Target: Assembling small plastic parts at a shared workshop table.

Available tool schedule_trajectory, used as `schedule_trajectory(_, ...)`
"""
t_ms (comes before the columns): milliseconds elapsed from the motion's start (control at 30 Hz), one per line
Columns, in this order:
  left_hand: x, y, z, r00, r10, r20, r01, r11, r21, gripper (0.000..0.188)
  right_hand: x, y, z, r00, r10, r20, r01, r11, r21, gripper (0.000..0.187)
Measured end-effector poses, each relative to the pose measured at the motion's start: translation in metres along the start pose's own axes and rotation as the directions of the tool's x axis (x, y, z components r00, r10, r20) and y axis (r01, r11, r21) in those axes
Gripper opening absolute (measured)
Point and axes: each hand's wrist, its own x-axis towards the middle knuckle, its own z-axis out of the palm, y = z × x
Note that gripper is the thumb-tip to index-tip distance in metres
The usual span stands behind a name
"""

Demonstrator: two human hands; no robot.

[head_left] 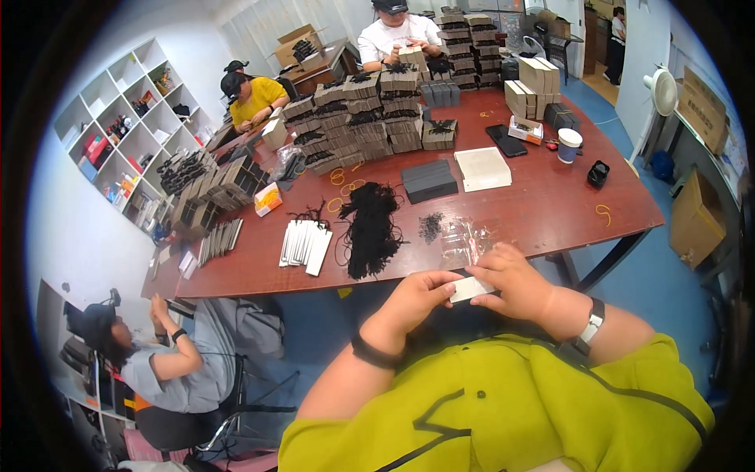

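From my seat, reading left to right: on the red table (pixel 550 212) a fanned row of white cards (pixel 305 245) lies flat, and just beside it sits a loose heap of black strings (pixel 370 226), with a scatter of small black bits (pixel 430 226) and some clear plastic bags (pixel 465 240) further along near the table's front edge.

Below that edge, my left hand (pixel 413 299) is curled, thumb and fingertips pinching the left end of a small white card (pixel 470 289). My right hand (pixel 515 282) grips the card's other end, fingers folded over the top. The card is held in the air between both hands, just short of the table, above the lap.

I judge the card light and thin, fairly stiff but easy to crease, so the edges are the place to hold it, with a gentle pinch. I can't tell from this view whether a string is already threaded through it; the fingers cover most of it.
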Motion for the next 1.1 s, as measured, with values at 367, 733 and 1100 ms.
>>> schedule_trajectory(367, 0.008, -0.030, 0.001, 0.998, 0.064, -0.007, -0.062, 0.984, 0.167, 0.018, -0.036, -0.006, 0.028, 0.993, 0.085, 0.085, -0.100, 0.977, 0.191, 0.053)
schedule_trajectory(733, 0.011, -0.035, 0.006, 0.986, 0.147, 0.076, -0.152, 0.987, 0.060, 0.014, -0.043, -0.004, 0.034, 0.996, 0.044, -0.080, -0.021, 0.961, 0.276, 0.050)
schedule_trajectory(1100, 0.016, -0.049, 0.014, 0.979, 0.203, 0.011, -0.203, 0.978, 0.054, 0.010, -0.045, 0.001, 0.043, 0.995, 0.085, -0.057, -0.061, 0.936, 0.346, 0.047)
